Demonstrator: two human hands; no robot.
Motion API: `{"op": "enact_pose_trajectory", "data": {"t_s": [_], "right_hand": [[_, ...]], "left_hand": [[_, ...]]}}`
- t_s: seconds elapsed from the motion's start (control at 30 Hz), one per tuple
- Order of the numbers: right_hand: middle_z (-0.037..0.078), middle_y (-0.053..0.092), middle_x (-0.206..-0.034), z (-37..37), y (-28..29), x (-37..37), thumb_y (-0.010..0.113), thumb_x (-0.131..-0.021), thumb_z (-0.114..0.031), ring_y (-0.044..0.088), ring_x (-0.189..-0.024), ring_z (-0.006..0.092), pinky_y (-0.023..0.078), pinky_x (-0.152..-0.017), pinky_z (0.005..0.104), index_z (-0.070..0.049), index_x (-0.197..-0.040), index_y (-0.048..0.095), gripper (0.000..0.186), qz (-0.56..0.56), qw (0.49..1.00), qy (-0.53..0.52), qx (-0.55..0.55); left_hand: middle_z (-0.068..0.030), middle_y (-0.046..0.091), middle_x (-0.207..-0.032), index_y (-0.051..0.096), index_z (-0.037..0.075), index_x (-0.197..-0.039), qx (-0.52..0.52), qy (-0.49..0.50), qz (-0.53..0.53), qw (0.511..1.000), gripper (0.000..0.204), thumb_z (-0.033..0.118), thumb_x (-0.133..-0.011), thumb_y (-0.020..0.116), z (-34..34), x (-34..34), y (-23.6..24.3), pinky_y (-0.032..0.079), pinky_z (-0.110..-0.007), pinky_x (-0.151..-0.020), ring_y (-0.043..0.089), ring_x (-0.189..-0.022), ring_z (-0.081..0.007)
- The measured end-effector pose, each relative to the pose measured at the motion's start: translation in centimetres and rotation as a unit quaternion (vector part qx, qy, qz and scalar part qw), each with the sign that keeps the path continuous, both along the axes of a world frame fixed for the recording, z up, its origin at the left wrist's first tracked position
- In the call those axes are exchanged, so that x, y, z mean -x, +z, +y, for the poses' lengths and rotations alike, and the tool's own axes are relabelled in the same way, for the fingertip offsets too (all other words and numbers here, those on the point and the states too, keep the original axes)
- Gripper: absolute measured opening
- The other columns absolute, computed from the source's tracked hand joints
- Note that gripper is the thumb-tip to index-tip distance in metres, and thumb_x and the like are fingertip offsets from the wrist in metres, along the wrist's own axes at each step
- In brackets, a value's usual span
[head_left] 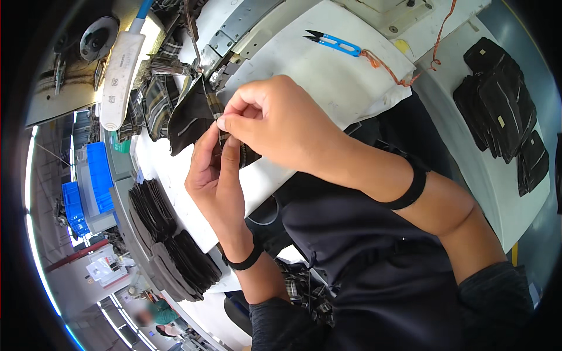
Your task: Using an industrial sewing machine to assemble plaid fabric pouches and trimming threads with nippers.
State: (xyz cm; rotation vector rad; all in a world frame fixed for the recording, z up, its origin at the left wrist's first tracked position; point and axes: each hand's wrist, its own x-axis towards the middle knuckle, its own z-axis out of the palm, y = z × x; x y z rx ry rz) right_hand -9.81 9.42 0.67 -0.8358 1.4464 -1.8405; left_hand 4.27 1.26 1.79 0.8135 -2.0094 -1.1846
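While the plaid strip is pinched narrowly by left hand and right hand, it is held left of the blue snips. Skewing could be caused by uneven pulling.

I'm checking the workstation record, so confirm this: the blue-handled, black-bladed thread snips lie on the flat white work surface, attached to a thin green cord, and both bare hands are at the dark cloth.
The cord colour is wrong: the head view shows a thin orange cord attached to the blue-handled, black-bladed thread snips. The rest stands.
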Motion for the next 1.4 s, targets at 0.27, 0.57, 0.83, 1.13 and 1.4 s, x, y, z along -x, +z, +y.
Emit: {"op": "enact_pose_trajectory", "data": {"t_s": [0.27,0.57,0.83,1.13,1.4], "right_hand": [[0.001,0.065,-0.071,-0.7,-1.6,1.9,0.073,-0.086,-0.011,0.056,-0.064,0.0046,0.046,-0.056,0.0244,0.002,-0.084,0.067,0.015,0.043,0.996,-0.078,0.023],[0.0,0.062,-0.079,3.0,-1.7,4.8,0.063,-0.097,-0.017,0.052,-0.06,0.0076,0.04,-0.054,0.0233,-0.01,-0.086,0.058,0.014,-0.318,0.921,0.075,0.213],[-0.005,0.046,-0.067,8.2,-1.6,5.9,0.057,-0.098,-0.016,0.04,-0.05,0.0047,0.033,-0.048,0.0229,-0.011,-0.085,0.052,0.015,-0.303,0.939,0.101,0.13],[-0.004,0.056,-0.07,14.5,-4.5,2.6,0.064,-0.093,-0.003,0.044,-0.052,0.0012,0.031,-0.046,0.0211,-0.004,-0.085,0.06,0.009,-0.288,0.936,0.177,-0.097],[-0.007,0.055,-0.071,12.9,-1.6,2.5,0.062,-0.097,-0.006,0.046,-0.058,-0.0001,0.034,-0.052,0.0203,-0.006,-0.087,0.057,0.012,-0.193,0.949,0.225,-0.111]], "left_hand": [[-0.008,0.072,-0.116,0.068,-0.003,-0.131,0.027,0.017,-0.002,0.999,0.033,0.0,-0.098,0.072,0.2,-0.4,0.3,0.055,-0.025,-0.084,0.066,-0.099,-0.0103],[-0.0071,0.072,-0.111,0.067,-0.004,-0.131,0.037,0.011,-0.012,0.999,0.036,0.001,-0.097,0.074,0.0,-0.6,1.1,0.054,-0.025,-0.084,0.067,-0.097,-0.0101],[-0.0055,0.072,-0.11,0.068,-0.003,-0.129,0.057,0.012,-0.02,0.998,0.031,0.003,-0.098,0.072,0.0,-1.0,1.9,0.054,-0.025,-0.082,0.065,-0.094,-0.0094],[-0.0127,0.073,-0.119,0.065,0.0,-0.133,0.192,-0.037,-0.081,0.977,0.032,0.008,-0.103,0.063,5.9,1.4,1.6,0.045,-0.021,-0.057,0.058,-0.07,-0.0084],[0.0056,0.044,-0.07,0.061,0.002,-0.131,-0.334,-0.072,0.17,0.924,0.029,0.019,-0.11,0.048,5.4,3.1,1.2,0.028,-0.018,-0.044,0.037,-0.054,-0.0002]]}}
